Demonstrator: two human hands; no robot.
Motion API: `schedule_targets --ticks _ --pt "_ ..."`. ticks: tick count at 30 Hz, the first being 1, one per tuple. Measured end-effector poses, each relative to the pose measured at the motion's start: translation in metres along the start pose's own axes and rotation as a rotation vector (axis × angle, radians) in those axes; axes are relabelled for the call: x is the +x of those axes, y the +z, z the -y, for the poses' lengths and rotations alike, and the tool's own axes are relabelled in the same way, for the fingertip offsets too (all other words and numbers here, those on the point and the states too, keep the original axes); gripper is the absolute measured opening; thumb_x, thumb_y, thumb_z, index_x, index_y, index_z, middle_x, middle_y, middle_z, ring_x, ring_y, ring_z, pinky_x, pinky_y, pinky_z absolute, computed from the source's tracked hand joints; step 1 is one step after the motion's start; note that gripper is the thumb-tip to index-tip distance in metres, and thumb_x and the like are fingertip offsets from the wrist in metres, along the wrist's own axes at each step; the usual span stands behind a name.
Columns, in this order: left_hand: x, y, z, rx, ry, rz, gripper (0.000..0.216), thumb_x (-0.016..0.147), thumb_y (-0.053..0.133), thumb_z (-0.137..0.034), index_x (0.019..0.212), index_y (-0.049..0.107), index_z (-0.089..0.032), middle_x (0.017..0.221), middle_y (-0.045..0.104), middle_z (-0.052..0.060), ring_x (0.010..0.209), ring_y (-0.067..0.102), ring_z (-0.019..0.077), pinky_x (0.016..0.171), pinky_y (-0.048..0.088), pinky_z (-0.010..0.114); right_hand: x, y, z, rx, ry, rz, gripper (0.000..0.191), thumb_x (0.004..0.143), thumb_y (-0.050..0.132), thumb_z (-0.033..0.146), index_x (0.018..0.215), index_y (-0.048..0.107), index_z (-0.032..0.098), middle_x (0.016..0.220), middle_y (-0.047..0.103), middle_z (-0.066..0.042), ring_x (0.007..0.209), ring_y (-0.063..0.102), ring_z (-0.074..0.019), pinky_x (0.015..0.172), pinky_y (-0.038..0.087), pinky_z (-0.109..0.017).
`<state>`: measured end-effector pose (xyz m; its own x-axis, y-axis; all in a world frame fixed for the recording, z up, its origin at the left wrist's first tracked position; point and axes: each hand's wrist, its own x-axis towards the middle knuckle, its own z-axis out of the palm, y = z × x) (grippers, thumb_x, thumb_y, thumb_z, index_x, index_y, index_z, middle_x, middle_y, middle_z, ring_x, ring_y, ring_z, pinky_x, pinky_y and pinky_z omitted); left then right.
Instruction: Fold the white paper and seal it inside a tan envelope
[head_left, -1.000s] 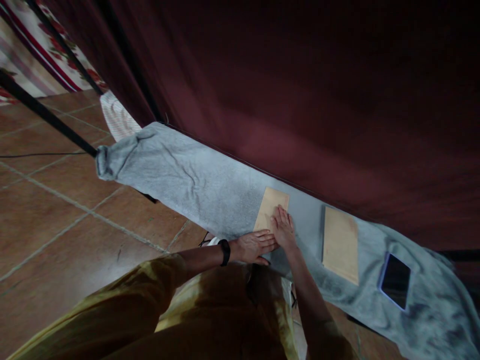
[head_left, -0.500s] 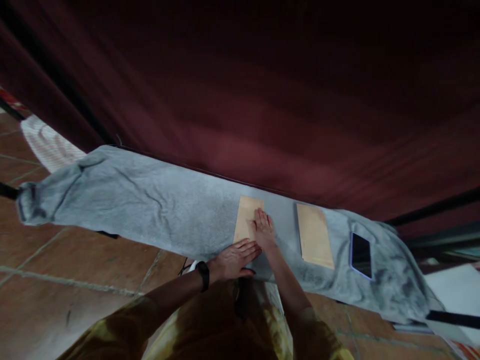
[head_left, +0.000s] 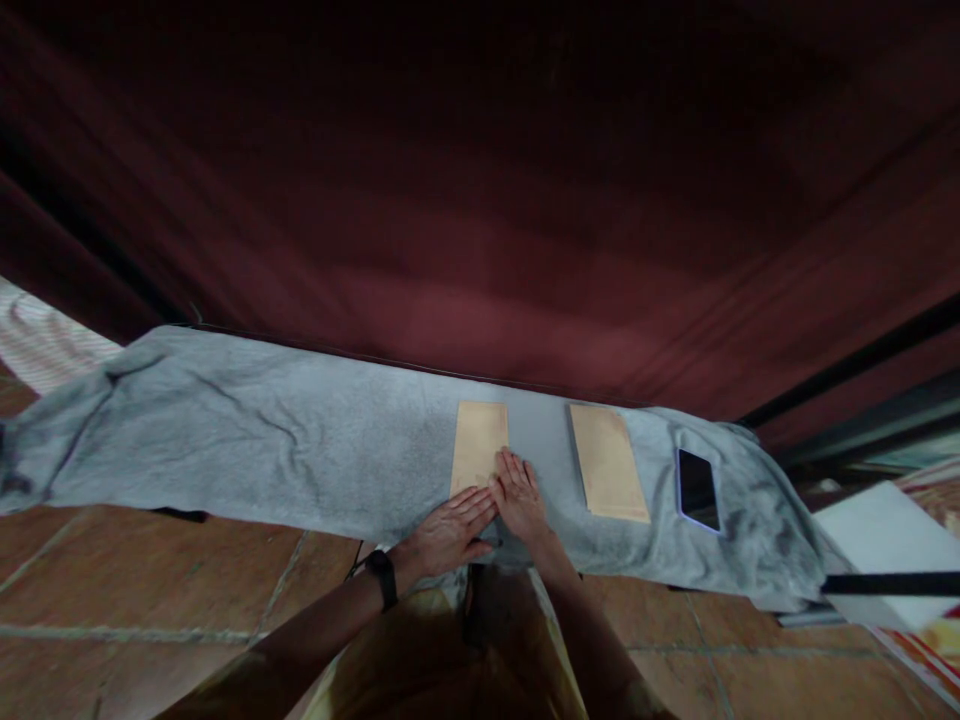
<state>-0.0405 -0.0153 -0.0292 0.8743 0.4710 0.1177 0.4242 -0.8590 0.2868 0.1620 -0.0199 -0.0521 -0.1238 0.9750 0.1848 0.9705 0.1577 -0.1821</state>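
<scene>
— What do you see from the head camera?

— A long narrow surface covered by a grey towel [head_left: 285, 440], with a dark red curtain [head_left: 480, 200] hanging right behind it. On the towel lies a tan envelope [head_left: 478, 445], lengthwise across the towel's width, roughly midway along it.

— And the hands?

— Both are flat on that envelope's near end. The left hand [head_left: 448, 532] is spread wide, palm down, fingers together and pointing toward the curtain, pressing on the envelope's near left corner and the towel just beside it. It has a dark band on the wrist. The right hand [head_left: 519, 495] is likewise open and flat, fingers stretched over the envelope's near right part. Neither hand grips anything; they only press. The two hands touch each other at the fingertips.

— Anything else on the towel?

— To the right of the envelope, near but apart from it, lies a second tan envelope [head_left: 607, 475]. Farther right again, past that one, a phone [head_left: 697, 488] rests with its dark screen up.

— And around the towel?

— Terracotta floor tiles [head_left: 150, 600] show below its near edge.
</scene>
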Motion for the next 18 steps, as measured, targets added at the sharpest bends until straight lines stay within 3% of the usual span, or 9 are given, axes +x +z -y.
schedule_targets --ticks 9,18 --pt "-0.029 0.008 0.002 0.090 -0.100 -0.061 0.069 0.105 0.044 -0.051 0.163 0.025 -0.019 0.165 0.036 0.013 0.154 0.032 0.0249 0.126 0.029 0.045 -0.053 -0.016 0.008 0.025 -0.050 -0.033 0.052 0.108 0.039 0.035 0.157 0.041 0.017 0.161 0.043 -0.011 0.148 0.042 -0.0224 0.125 0.027 -0.046" --pt "-0.041 0.009 -0.001 0.149 -0.244 -0.148 0.058 0.106 0.041 -0.045 0.158 0.038 -0.020 0.160 0.045 0.012 0.147 0.044 0.0234 0.119 0.042 0.043 -0.075 -0.022 0.011 0.064 -0.071 -0.078 0.052 0.107 0.043 0.035 0.156 0.043 0.018 0.159 0.047 -0.008 0.147 0.044 -0.0224 0.125 0.028 -0.046"
